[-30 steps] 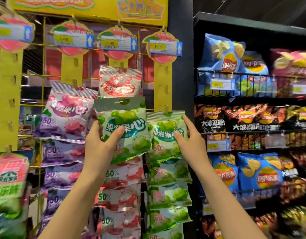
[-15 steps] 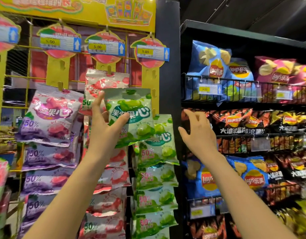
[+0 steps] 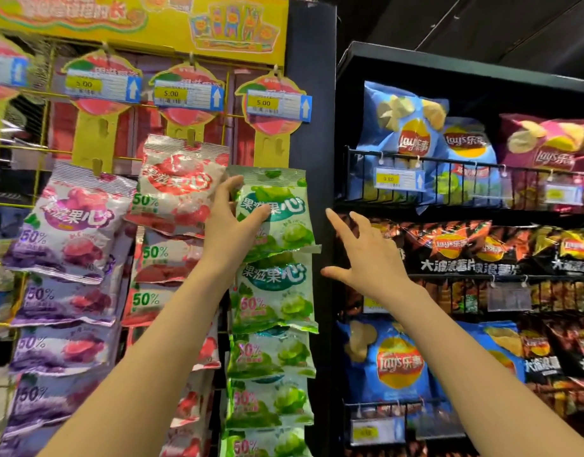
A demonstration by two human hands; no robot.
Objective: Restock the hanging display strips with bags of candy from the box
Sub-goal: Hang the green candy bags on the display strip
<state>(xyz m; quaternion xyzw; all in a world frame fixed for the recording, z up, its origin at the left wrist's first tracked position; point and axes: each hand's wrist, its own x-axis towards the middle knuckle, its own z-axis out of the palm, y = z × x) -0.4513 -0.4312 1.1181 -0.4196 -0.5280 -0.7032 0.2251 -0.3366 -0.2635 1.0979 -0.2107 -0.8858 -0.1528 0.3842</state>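
Observation:
My left hand (image 3: 229, 222) grips a green candy bag (image 3: 277, 212) by its left side, thumb across the front, and holds it against the rightmost yellow hanging strip (image 3: 272, 148), above several green bags (image 3: 274, 298) hanging there. My right hand (image 3: 366, 255) hovers just right of that strip with fingers spread, holding nothing. Red candy bags (image 3: 181, 183) fill the middle strip and purple candy bags (image 3: 73, 222) the strip to its left. The box is out of view.
A dark post (image 3: 312, 127) separates the candy rack from black shelves of chip bags (image 3: 406, 127) on the right, with a wire rail (image 3: 448, 173) and price tags. A yellow header sign (image 3: 142, 21) runs along the top.
My left hand moved the green bag right and up onto the rightmost strip. My right hand let go of the hanging green bag and drew back to the right, fingers spread.

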